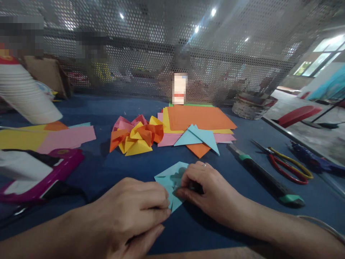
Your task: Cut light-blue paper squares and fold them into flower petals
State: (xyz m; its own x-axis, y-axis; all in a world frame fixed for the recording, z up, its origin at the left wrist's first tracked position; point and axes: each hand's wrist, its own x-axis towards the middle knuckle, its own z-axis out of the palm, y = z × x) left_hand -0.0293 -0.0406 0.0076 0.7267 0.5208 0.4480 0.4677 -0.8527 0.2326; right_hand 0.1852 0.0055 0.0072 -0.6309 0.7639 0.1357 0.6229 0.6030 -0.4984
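Bare forearms (258, 218), slim ring (204, 165) on right hand (206, 189).

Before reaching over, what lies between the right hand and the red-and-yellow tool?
In the head view, a black tool with green bands lies between them.

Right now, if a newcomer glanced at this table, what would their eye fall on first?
Probably the bright cluster of folded orange, yellow and pink paper, just left of the stacked sheets. Next, perhaps, the light blue paper in front of it, touched by the left hand and right hand. The tall stack of white cups also stands out at far left.
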